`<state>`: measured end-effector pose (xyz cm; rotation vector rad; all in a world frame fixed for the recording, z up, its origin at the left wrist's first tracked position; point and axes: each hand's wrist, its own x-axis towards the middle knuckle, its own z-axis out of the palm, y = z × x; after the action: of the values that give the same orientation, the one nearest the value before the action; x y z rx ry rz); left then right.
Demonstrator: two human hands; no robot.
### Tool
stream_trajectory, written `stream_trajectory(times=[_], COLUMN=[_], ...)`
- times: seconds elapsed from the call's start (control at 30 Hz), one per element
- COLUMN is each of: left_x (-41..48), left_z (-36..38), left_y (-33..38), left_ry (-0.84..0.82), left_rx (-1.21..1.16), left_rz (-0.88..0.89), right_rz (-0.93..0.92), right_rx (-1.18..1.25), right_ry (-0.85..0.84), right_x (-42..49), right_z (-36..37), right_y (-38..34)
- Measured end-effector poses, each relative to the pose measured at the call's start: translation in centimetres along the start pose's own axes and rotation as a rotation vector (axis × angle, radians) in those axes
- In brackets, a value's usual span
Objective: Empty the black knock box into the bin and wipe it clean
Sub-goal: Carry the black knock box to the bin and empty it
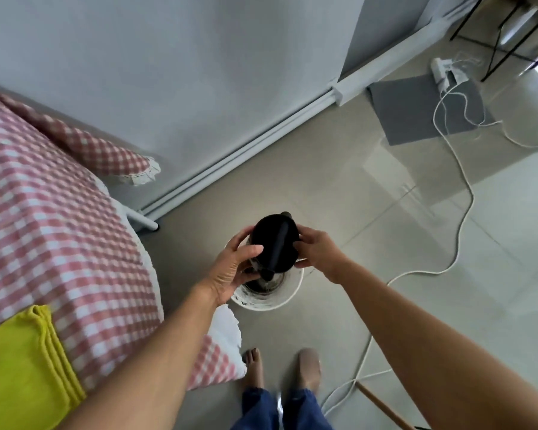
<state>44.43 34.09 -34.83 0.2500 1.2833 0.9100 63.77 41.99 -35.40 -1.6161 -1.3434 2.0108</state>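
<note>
I hold the black knock box (274, 242) between both hands, directly above the white bin (269, 301) on the floor. Its dark inside faces up toward me, with the knock bar running across the opening. My left hand (232, 273) grips its left side, thumb on the rim. My right hand (319, 251) grips its right side. Dark grounds lie at the bottom of the bin, partly hidden by the box. A folded yellow cloth (22, 364) rests on the table at the lower left.
A table with a pink checked tablecloth (44, 218) stands to my left, its white leg (142, 220) near the wall. A white cable (460, 218) trails across the tiled floor to a power strip (441, 71). A grey mat (423, 108) lies far right. My feet (280, 367) stand behind the bin.
</note>
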Motion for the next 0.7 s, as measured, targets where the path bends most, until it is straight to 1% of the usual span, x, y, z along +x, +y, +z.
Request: stream_trajectory(times=[0.2, 0.4, 0.47, 0.57, 0.63, 0.7], left_x=[4.9, 9.5, 11.1, 13.0, 13.7, 14.4], left_z=[-2.8, -4.2, -4.6, -5.5, -5.8, -5.9], left_y=[-5.3, -9.2, -10.3, -11.8, -12.7, -13.7], left_ry=[0.084, 0.202, 0.259, 0.346, 0.397, 0.415], left_rx=[0.056, 0.116, 0.163, 0.328, 0.424, 0.518], left_rz=[-0.033, 0.001, 0.046, 0.108, 0.140, 0.168], right_rz=[0.052, 0.117, 0.107, 0.120, 0.131, 0.142], right_rx=[0.022, 0.036, -0.082, -0.258, -0.355, -0.439], right_ry=[0.001, 0.116, 0.230, 0.394, 0.415, 0.396], right_x=[5.3, 10.7, 12.3, 13.9, 14.6, 15.1], right_z=[1.5, 2.2, 2.1, 1.5, 1.2, 1.1], right_y=[5.5, 11.6, 13.8, 16.8, 18.8, 20.6])
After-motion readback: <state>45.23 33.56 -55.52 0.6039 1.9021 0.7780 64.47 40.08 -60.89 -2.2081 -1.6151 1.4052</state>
